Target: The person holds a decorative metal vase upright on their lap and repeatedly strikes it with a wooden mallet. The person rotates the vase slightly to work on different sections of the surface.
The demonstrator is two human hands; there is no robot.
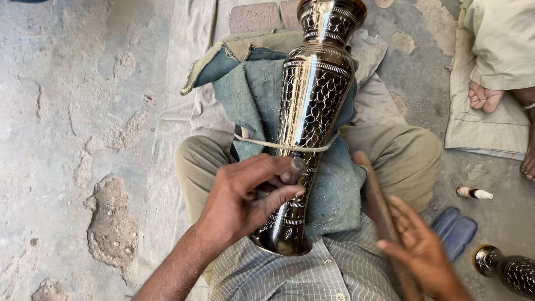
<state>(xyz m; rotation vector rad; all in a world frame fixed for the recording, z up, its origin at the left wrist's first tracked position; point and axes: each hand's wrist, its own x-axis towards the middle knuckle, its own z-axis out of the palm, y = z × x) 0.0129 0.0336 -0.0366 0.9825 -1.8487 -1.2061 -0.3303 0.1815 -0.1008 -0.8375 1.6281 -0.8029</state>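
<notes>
A: Checked shirt (312, 273) nearest cam. Left hand (245, 200) pinched on a small tool (294, 167), tip against tall engraved metal vase (309, 128). Right hand (423, 251) wrapped loosely round a wooden stick (376, 200), just right of vase, well apart from left.

B: Vase position?

A: Lying along lap on blue-grey padded cloth (251, 95), tied down w/ cord (278, 146). Base toward body.

B: Advice, surfaces?

A: Judged: keep tool tip steady, strike light, cord taut. Vase polished, dark, scale pattern, flared both ends. Cloth frayed, soft. Concrete floor (83, 111) left of vase, cracked, pitted. Second vase (507, 270) and small bottle (473, 193) right of it.
</notes>
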